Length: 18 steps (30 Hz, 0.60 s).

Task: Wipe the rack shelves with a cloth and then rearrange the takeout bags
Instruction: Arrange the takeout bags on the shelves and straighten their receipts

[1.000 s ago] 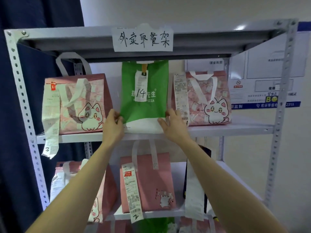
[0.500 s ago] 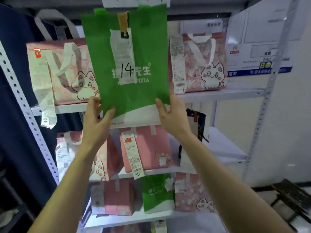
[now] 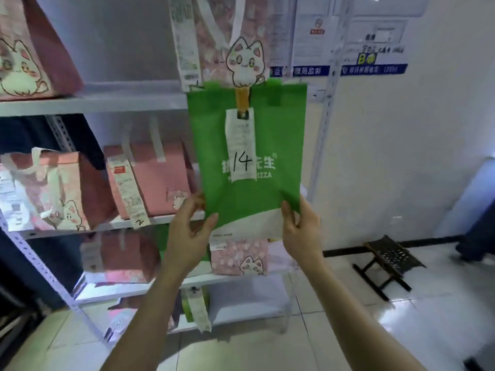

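While fingers of the left hand point(image 3: 187, 231) and right hand point(image 3: 300, 231) pinch the green bag point(image 3: 249, 162) at its bottom corners, mid-air by the right edge of the rack point(image 3: 93, 104), rearranging looks under way: pink bags point(image 3: 160, 180) shelved, no cloth visible, wiping unconfirmed.

Both hands point(image 3: 187, 236) point(image 3: 301, 231) hold the green bag point(image 3: 265, 199) before the rack point(image 3: 93, 104).

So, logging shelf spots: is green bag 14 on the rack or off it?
Off. Left hand and right hand hold the green bag upright in front of the rack.
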{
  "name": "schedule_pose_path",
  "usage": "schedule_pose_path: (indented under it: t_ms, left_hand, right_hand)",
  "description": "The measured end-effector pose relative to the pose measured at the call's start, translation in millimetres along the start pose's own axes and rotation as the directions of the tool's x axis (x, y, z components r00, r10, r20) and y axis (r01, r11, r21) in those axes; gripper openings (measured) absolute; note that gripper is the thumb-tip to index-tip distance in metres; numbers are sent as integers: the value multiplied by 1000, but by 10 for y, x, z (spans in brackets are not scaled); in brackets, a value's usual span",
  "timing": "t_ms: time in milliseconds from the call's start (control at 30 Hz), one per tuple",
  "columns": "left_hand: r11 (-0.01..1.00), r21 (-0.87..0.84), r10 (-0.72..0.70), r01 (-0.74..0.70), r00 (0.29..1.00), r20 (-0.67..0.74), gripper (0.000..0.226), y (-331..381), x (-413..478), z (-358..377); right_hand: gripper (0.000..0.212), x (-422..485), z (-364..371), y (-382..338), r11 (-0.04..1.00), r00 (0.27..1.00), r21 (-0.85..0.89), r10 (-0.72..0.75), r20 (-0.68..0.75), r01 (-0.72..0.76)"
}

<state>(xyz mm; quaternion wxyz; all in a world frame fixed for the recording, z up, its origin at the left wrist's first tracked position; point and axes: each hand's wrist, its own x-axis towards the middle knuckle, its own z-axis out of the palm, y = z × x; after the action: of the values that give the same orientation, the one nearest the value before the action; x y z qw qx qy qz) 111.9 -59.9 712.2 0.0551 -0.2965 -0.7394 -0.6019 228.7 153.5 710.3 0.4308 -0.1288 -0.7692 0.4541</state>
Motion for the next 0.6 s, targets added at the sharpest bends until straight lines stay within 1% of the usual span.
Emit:
schedule_pose_path:
  t_ms: [100,167,233,300,367,433,500,567,600]
  left_hand:
    - [996,85,-48,40,994,102,39,-100,64,666]
    - [991,110,-88,71,984,155,40,-230,199,965]
    - [986,134,-123,100,976,178,44,-397,357,1182]
    - [979,160,-158,128,968,193,45,-582,571,1352]
    - [972,173,-191,156,960,205,39,-751,809,1476]
    - [972,154,-207,180,961,181,35,-893,1066,1569]
    - [970,129,-220,205,969,115,29,-1004,1322,1625]
    - [972,147,-192,185,981,36,23,-1085,1517,1640]
    - [971,161,-177,176,984,-7,26,-1135,1588,1632]
  right_hand:
    - [33,22,-403,476,993,993,-45,111,-29,-112]
    - [35,168,-509,746,988,992,-95,118,-44,-122]
    - [33,354,-506,974,981,990,-142,129,-51,-135]
    - [32,561,-428,1172,965,983,-185,177,-51,-184]
    - [33,759,-325,1351,955,976,-203,217,-29,-218]
    - [37,951,-210,1474,955,976,-211,217,25,-207]
    - [39,1129,-93,1566,963,977,-193,205,65,-189]
    - [40,1225,19,1621,969,982,-192,172,82,-154]
    - [42,1249,64,1637,972,986,-198,144,89,-124]
